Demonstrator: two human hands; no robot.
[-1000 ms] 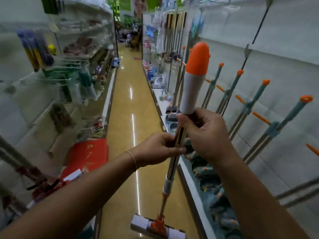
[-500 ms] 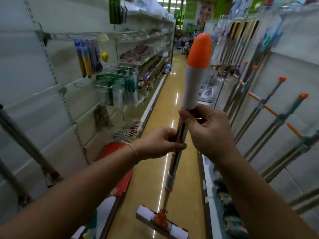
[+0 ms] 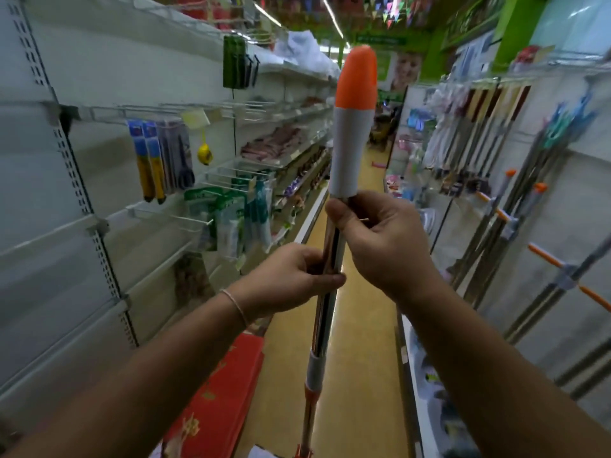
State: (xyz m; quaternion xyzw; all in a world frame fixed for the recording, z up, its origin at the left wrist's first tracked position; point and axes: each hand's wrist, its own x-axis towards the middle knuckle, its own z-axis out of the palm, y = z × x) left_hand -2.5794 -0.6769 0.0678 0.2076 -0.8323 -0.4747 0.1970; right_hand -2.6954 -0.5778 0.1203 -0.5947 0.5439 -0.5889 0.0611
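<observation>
One wide-angle view, taken from the person's head, faces forward and slightly downward along the aisle floor [image 3: 363, 342]. The left hand [image 3: 291, 279] and right hand [image 3: 386, 242], gripping a mop handle [image 3: 350, 150], sit close to the lens at centre; shelves [image 3: 82, 252] bend away on both sides of them.

A glossy, mirror-like metal pole [image 3: 325, 292] is seen on the mop, topped by a matt grey and orange plastic grip [image 3: 352, 127]. The floor [image 3: 360, 325] is polished and reflective.
</observation>
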